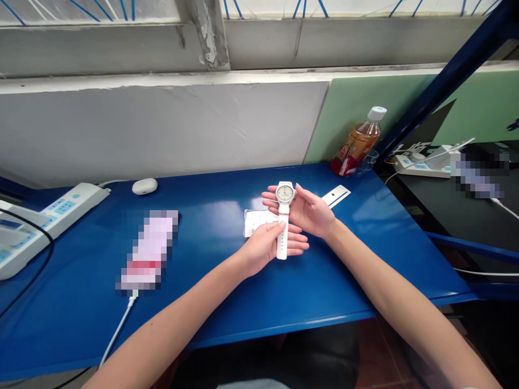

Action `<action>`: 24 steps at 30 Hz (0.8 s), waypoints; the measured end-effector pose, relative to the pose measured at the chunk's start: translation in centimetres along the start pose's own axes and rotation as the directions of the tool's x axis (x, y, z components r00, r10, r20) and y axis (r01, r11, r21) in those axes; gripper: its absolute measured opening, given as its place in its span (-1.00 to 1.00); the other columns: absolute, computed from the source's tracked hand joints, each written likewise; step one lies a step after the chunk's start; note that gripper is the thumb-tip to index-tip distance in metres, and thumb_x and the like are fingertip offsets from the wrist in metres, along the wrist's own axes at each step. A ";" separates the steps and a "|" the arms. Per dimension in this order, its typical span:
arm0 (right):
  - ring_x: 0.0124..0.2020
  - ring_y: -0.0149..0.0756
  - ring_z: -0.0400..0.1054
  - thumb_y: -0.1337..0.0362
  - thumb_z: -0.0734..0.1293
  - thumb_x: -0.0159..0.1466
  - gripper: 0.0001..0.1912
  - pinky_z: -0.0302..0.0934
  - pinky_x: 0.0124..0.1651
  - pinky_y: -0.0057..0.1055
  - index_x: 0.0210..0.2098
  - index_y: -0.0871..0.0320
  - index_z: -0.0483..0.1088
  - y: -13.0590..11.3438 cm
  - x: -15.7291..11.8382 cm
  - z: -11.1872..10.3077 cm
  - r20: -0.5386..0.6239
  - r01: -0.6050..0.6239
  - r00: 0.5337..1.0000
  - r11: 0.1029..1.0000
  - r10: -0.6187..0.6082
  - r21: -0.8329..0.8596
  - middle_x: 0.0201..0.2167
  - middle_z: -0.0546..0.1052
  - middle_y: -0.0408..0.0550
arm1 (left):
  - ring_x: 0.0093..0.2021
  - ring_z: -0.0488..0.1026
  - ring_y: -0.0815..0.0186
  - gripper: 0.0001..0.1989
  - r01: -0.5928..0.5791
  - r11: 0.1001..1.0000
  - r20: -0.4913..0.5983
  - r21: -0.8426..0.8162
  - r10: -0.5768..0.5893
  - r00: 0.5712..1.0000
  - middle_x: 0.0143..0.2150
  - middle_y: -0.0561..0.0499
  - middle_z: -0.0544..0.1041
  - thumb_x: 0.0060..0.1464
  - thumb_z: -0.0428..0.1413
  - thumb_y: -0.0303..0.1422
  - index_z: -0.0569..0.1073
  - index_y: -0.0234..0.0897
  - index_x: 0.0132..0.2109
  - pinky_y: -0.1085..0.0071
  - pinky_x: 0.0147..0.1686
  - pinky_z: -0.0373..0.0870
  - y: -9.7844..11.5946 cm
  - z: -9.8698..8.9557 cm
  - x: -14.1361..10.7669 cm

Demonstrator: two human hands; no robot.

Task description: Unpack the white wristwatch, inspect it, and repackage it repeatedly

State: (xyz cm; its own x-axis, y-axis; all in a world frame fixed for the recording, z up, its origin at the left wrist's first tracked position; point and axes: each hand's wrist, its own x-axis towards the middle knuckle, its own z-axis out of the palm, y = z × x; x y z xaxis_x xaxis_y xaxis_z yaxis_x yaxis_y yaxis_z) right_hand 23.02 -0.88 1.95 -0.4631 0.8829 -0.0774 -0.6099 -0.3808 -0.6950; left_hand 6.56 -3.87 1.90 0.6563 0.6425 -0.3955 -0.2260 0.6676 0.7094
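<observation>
A white wristwatch with a round pale dial and a perforated strap is held above the blue desk, dial facing up. My left hand pinches the lower strap, thumb on top and the other fingers stretched out beneath it. Behind the watch head, my right hand lies palm up with its fingers spread under the case. Just beyond my left hand, a small white packet rests on the desk, partly hidden. A white card with a dark stripe lies past my right hand.
On the left are a pixelated phone with a white cable, a white earbud case and a power strip. A bottle of reddish drink stands at the back right, near a blue metal post.
</observation>
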 end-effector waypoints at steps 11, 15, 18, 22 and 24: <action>0.20 -0.14 0.38 0.18 0.00 0.41 -0.48 0.01 0.40 -0.12 0.11 0.31 0.40 -0.2 -0.2 0.3 0.016 -0.027 1.000 0.999 0.026 0.030 0.15 0.52 0.14 | -0.16 0.65 0.08 -0.67 0.044 0.997 -0.044 0.065 -0.042 0.998 -0.11 -0.38 0.63 0.40 -0.07 -0.37 0.53 -0.54 -0.09 0.15 -0.08 0.55 0.4 0.6 -0.5; 0.21 -0.16 0.37 0.22 0.01 0.40 -0.50 -0.01 0.41 -0.13 0.11 0.30 0.40 -0.1 -0.2 0.2 0.016 -0.034 0.999 0.999 0.034 0.023 0.14 0.53 0.12 | -0.19 0.65 0.11 -0.66 0.051 0.998 -0.030 0.042 -0.050 0.998 -0.14 -0.35 0.63 0.41 -0.08 -0.38 0.52 -0.54 -0.10 0.19 -0.10 0.55 0.5 0.5 -0.4; 0.22 -0.17 0.36 0.21 0.01 0.43 -0.51 0.01 0.40 -0.14 0.13 0.29 0.40 -0.3 -0.3 0.0 0.027 -0.028 0.999 1.000 0.028 0.008 0.16 0.51 0.12 | -0.32 0.64 0.19 -0.65 0.042 0.999 -0.017 0.026 -0.041 0.999 -0.26 -0.27 0.63 0.41 -0.12 -0.40 0.52 -0.52 -0.13 0.27 -0.21 0.56 0.5 0.5 -0.5; 0.18 -0.23 0.39 0.19 0.05 0.45 -0.55 0.12 0.35 -0.20 0.10 0.25 0.44 -0.5 -0.4 -0.2 0.002 0.019 1.000 0.999 -0.019 -0.043 0.14 0.52 0.07 | -0.41 0.59 0.28 -0.70 -0.003 1.000 0.000 -0.001 0.003 1.000 -0.34 -0.15 0.58 0.40 -0.07 -0.38 0.49 -0.48 -0.15 0.34 -0.31 0.55 0.6 0.4 -0.7; 0.10 -0.26 0.44 0.18 0.12 0.44 -0.60 0.21 0.28 -0.27 0.05 0.22 0.47 -0.6 -0.4 -0.2 -0.037 0.053 0.998 0.996 -0.056 -0.066 0.08 0.56 0.05 | -0.40 0.58 0.28 -0.76 -0.038 0.999 0.017 -0.014 0.038 0.999 -0.33 -0.12 0.56 0.37 0.00 -0.34 0.48 -0.45 -0.14 0.33 -0.29 0.54 0.6 0.5 -0.7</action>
State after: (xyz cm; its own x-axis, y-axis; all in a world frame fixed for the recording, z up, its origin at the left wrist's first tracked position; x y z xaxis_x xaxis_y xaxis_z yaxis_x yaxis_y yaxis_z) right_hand 23.72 -1.00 2.23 -0.4042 0.9123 -0.0649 -0.5902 -0.3144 -0.7436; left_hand 6.26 -4.11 2.90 0.6590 0.6613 -0.3584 -0.2608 0.6478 0.7158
